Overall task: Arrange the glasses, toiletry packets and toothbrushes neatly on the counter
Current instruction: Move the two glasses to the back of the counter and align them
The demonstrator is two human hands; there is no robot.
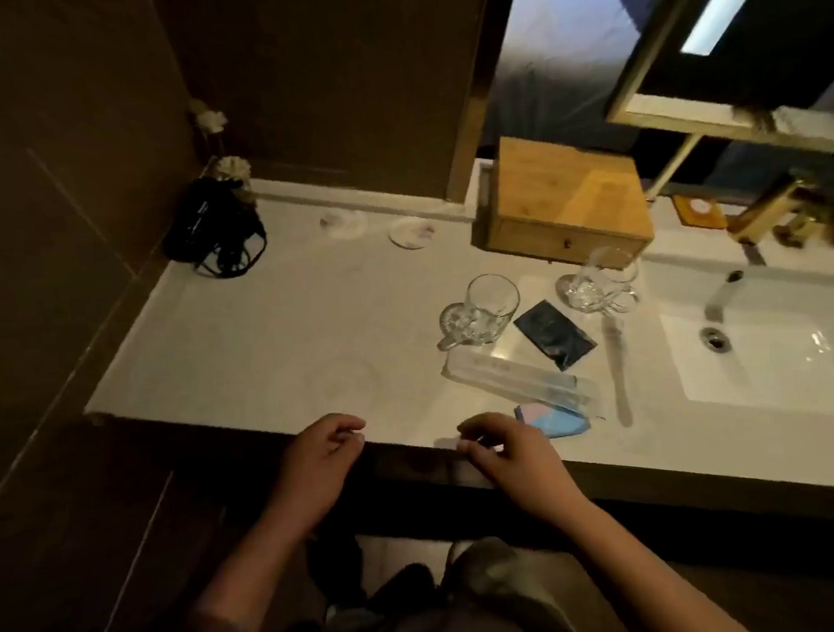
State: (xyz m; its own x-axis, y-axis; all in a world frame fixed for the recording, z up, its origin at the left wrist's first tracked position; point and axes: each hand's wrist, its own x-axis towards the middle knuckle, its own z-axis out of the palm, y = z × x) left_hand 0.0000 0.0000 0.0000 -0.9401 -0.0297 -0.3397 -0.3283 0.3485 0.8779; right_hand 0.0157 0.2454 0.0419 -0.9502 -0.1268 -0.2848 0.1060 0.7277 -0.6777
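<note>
Two clear glass mugs lie on their sides on the white counter (269, 346): one (481, 311) near the middle, the other (598, 283) closer to the sink. Between them rests a dark packet (554, 334). A wrapped toothbrush (518, 378) lies slanted in front, a second one (617, 366) points toward me, and a blue and pink packet (555, 419) sits by the front edge. My left hand (316, 461) and my right hand (508, 452) hover at the counter's front edge, fingers loosely curled, holding nothing.
A wooden box (565, 201) stands at the back next to the mirror. Two round coasters (411, 232) lie along the back wall. A black hair dryer with cord (214, 228) and white flowers fill the back left corner. The sink (778, 354) and tap are on the right.
</note>
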